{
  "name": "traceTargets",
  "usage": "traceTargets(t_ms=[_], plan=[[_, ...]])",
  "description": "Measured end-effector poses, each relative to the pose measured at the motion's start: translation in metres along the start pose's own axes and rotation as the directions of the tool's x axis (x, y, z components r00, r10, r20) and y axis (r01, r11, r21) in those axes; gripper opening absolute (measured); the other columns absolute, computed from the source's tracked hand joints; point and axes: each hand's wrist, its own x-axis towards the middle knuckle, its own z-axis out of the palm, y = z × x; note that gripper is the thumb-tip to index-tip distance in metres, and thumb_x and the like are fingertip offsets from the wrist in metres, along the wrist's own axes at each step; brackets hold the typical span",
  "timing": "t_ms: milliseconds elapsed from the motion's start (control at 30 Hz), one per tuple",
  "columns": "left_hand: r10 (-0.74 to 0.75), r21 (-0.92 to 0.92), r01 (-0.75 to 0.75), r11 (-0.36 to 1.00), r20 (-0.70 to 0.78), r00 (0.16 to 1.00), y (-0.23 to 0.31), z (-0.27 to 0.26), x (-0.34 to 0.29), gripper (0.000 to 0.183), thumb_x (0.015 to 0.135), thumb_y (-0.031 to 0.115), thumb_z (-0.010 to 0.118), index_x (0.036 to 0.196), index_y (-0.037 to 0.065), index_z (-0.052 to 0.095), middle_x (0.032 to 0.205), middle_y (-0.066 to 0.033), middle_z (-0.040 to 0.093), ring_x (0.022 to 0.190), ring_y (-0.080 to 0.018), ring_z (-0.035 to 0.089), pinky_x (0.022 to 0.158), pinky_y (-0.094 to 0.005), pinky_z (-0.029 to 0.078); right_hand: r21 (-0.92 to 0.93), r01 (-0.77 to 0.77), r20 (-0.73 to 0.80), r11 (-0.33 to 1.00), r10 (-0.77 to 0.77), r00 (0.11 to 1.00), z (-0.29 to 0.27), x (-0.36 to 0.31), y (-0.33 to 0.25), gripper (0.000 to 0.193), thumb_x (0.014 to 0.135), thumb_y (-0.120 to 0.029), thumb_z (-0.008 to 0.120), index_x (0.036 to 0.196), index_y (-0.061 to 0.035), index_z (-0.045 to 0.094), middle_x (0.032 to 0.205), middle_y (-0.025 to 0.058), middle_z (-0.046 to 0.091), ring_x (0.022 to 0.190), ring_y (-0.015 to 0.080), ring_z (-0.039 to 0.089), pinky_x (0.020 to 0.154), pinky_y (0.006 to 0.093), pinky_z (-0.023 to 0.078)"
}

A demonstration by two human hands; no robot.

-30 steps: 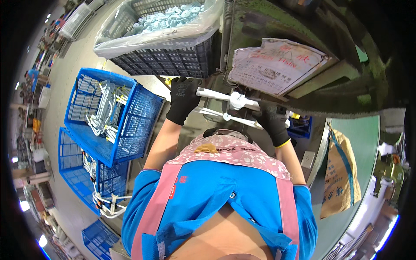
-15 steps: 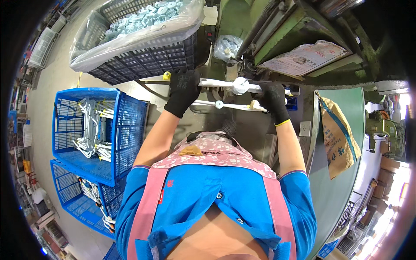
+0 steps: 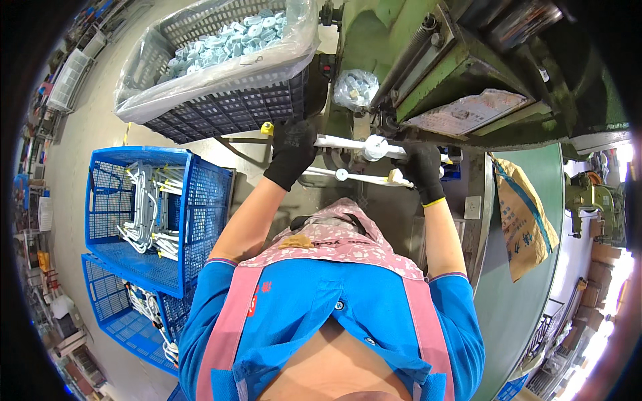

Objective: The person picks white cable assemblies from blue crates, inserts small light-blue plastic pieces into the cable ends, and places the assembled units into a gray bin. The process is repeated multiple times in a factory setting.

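Note:
Held crosswise in front of me under the green machine is a white tubular frame (image 3: pixel 334 142). My left hand (image 3: pixel 293 152), in a black glove, is closed round its left end, where a yellow tip (image 3: pixel 267 127) sticks out. Gloved likewise, my right hand (image 3: pixel 422 172) is closed on the frame's right end. A round white disc (image 3: pixel 376 148) sits on the upper tube between my hands. The lower bar (image 3: pixel 364 178) runs below it and carries a small round piece (image 3: pixel 342 174). The fingertips of both hands are mostly hidden.
A dark crate (image 3: pixel 227 110), lined with plastic, holds many pale blue parts at upper left. Blue baskets (image 3: pixel 137 257) with white tube frames stand at my left. The green machine (image 3: pixel 461 73) overhangs at upper right. A brown paper sack (image 3: pixel 525 217) lies on the green table (image 3: pixel 498 287).
My head view has tilted slightly, so the crate, baskets and machine appear a little lower in the picture. Both hands keep their hold on the frame, with little visible movement against the machine.

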Motion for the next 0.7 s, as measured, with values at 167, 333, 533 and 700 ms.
traceTargets(t_ms=[167, 333, 533, 700], plan=[[-0.083, 0.135, 0.062, 0.989, 0.153, 0.985, 0.005, -0.003, 0.005, 0.028, 0.069, 0.019, 0.068, 0.097, 0.014, 0.067, 0.079, -0.0089, 0.061, 0.087, -0.0306, 0.059, 0.075, -0.0461, 0.044, 0.111, 0.029, 0.018, 0.993, -0.032, 0.999, -0.012, 0.000, -0.006, 0.031, 0.065, -0.018, 0.073, 0.095, -0.0127, 0.069, 0.079, 0.0135, 0.067, 0.075, 0.0339, 0.065, 0.065, 0.0416, 0.052], [-0.089, 0.196, 0.052, 0.979, 0.186, 0.979, 0.008, -0.008, 0.007, 0.032, 0.068, 0.019, 0.070, 0.099, 0.015, 0.066, 0.086, -0.0087, 0.063, 0.092, -0.0302, 0.058, 0.076, -0.0449, 0.043, 0.127, 0.079, -0.028, 0.989, -0.076, 0.997, -0.017, 0.002, -0.011, 0.030, 0.065, -0.018, 0.074, 0.094, -0.0130, 0.070, 0.079, 0.0124, 0.067, 0.073, 0.0325, 0.065, 0.064, 0.0406, 0.051], [-0.061, 0.035, 0.061, 0.998, 0.002, 0.998, 0.010, -0.028, 0.018, 0.032, 0.066, 0.018, 0.071, 0.097, 0.014, 0.066, 0.084, -0.0083, 0.064, 0.086, -0.0309, 0.059, 0.074, -0.0443, 0.044, -0.026, -0.011, -0.012, 1.000, 0.010, 1.000, -0.005, -0.004, 0.015, 0.040, 0.063, -0.029, 0.078, 0.099, -0.0199, 0.066, 0.088, 0.0065, 0.067, 0.080, 0.0302, 0.065, 0.067, 0.0451, 0.050], [0.087, -0.034, -0.092, 0.995, -0.132, 0.987, 0.012, -0.061, 0.029, 0.030, 0.067, 0.016, 0.069, 0.096, 0.014, 0.065, 0.081, -0.0063, 0.065, 0.078, -0.0275, 0.060, 0.071, -0.0438, 0.044, -0.017, 0.218, -0.174, 0.976, -0.218, 0.960, -0.020, 0.002, 0.021, 0.049, 0.064, -0.034, 0.078, 0.107, -0.0203, 0.059, 0.093, 0.0075, 0.061, 0.078, 0.0342, 0.061, 0.066, 0.0496, 0.047]])
